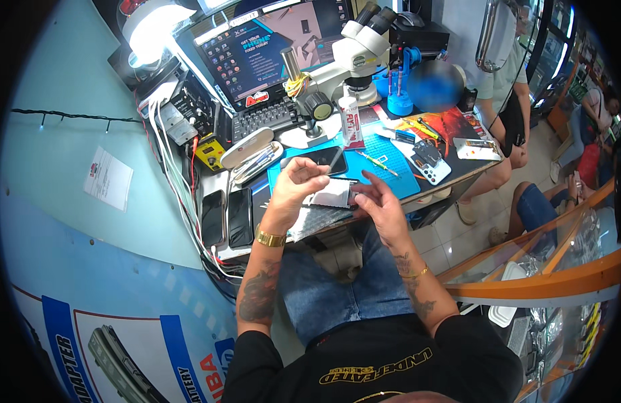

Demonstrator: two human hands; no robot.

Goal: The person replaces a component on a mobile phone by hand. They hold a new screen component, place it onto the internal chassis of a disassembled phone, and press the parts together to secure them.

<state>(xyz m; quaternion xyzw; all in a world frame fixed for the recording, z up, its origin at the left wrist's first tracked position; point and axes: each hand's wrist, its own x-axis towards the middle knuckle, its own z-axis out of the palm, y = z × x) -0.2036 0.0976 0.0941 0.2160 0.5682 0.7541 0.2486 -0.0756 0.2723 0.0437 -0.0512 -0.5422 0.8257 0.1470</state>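
Over the front edge of the bench, my left hand (299, 185) is closed in a pinch; what sits in its fingertips is too small to make out. Close to its right, a flat white rectangular piece with a dark edge (333, 193) lies between my two hands. My right hand (383, 209) grips that piece at its right end with thumb and fingers. Behind the left fingers a dark phone (321, 158) rests on the blue work mat (403, 180), partly covered by the hand. Clear bubble wrap (317, 220) lies below the white piece at the bench edge.
A microscope (361, 50) and a white-and-red bottle (351, 122) stand behind the mat. Two dark phones (240, 216) and an open case (250, 149) lie left, near cables. Opened phone parts (428, 158) and tools lie right. A person (502, 101) stands beyond the bench's right end.
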